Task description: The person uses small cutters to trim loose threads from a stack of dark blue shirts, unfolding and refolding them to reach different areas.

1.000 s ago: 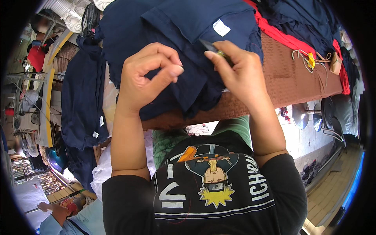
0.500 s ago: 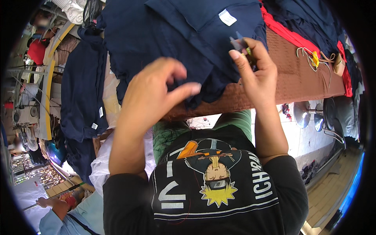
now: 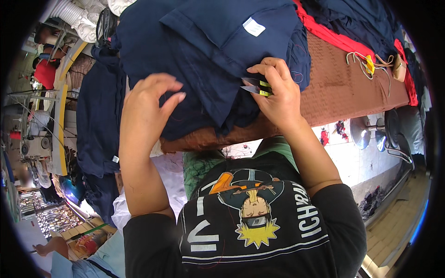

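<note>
Your right hand, right of centre in the upper half of the frame, holds a pair of thread snips between curled fingers and thumb. Their two blades stand apart and point left; yellow-green patches mark them near your fingers, and any lettering there is too small to tell. Your left hand, left of centre, has a wide gap between thumb and bent fingers; you cannot tell here whether a fine thread lies in it.

Beneath both hands, at upper centre, the navy garments lie layered over the brown table cover. A white label shows on the top piece, with marks too small to make out. A smaller white tag sits on the navy cloth hanging at the left.

The clearest writing is on your black T-shirt, at lower centre: bold white characters on its left, and white capitals running along its right beside a yellow-haired cartoon figure.
</note>
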A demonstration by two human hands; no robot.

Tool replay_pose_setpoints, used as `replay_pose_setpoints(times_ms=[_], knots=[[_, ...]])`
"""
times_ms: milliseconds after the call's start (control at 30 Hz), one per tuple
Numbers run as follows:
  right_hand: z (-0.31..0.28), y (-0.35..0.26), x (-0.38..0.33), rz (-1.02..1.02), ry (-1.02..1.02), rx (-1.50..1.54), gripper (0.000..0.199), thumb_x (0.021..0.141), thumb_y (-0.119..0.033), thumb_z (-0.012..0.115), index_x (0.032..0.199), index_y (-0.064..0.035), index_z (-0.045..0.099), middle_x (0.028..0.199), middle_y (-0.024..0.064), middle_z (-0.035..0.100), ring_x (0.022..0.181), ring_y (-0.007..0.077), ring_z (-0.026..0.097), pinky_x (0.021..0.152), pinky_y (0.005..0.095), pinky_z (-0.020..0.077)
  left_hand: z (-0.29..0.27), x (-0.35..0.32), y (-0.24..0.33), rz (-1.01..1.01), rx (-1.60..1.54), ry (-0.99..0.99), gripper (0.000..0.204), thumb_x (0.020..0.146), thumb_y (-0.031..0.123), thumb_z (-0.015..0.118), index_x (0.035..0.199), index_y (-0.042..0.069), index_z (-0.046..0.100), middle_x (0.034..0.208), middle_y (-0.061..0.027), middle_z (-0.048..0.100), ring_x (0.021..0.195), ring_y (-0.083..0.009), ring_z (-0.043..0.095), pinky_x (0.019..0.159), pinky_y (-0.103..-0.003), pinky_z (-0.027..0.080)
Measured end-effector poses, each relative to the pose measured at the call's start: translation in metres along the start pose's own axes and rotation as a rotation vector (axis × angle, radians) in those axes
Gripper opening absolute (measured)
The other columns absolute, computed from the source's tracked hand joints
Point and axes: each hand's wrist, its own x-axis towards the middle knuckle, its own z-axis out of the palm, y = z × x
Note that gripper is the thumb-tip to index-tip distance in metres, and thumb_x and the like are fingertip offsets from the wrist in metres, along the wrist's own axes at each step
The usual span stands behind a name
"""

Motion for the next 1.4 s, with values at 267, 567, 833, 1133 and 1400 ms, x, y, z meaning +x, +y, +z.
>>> replay_pose_setpoints(times_ms=[267,567,833,1133,1400], knots=[[-0.018,-0.028,0.023,0.239,-0.059,0.399,0.033,0.082,-0.020,0.074,0.108,-0.0043,0.060,0.081,0.0070,0.052,0.072,0.0205,0.056,0.067,0.0304,0.0474,0.036,0.066,0.001,0.543,-0.023,0.182,0.023,0.073,0.002,0.074,0.095,0.009,0.071,0.101,-0.0010,0.066,0.084,-0.0201,0.062,0.075,-0.031,0.051],[0.009,-0.012,0.030,0.192,0.055,0.513,0.018,0.091,-0.011,0.065,0.106,-0.0015,0.060,0.089,0.0111,0.067,0.078,0.0200,0.065,0.070,0.0297,0.0500,0.038,0.080,-0.008,0.573,-0.105,0.184,0.011,0.079,0.003,0.071,0.090,0.003,0.068,0.093,-0.0052,0.069,0.085,-0.0211,0.066,0.074,-0.030,0.054],[0.001,-0.014,0.034,0.112,-0.010,0.306,0.014,0.088,-0.010,0.066,0.100,-0.0033,0.063,0.091,0.0121,0.068,0.081,0.0274,0.068,0.068,0.0326,0.0522,0.039,0.077,-0.004,0.505,-0.106,0.195,0.011,0.082,0.002,0.068,0.093,0.002,0.065,0.088,-0.0075,0.069,0.081,-0.0238,0.067,0.071,-0.031,0.054],[-0.002,-0.016,0.043,-0.025,-0.037,0.122,0.012,0.086,-0.012,0.067,0.096,-0.0077,0.062,0.084,0.0083,0.066,0.076,0.0298,0.065,0.062,0.0373,0.0510,0.036,0.081,-0.004,0.588,-0.063,0.222,0.011,0.082,0.003,0.068,0.092,0.002,0.064,0.086,-0.0067,0.068,0.078,-0.0236,0.066,0.068,-0.030,0.052],[-0.003,-0.023,0.048,-0.023,-0.060,0.063,0.012,0.087,-0.015,0.065,0.097,-0.0087,0.060,0.085,0.0071,0.065,0.076,0.0297,0.064,0.062,0.0385,0.0505,0.036,0.078,-0.006,0.276,-0.380,0.079,0.010,0.091,0.007,0.063,0.098,0.000,0.066,0.090,-0.0056,0.071,0.082,-0.0121,0.068,0.073,-0.023,0.051]])
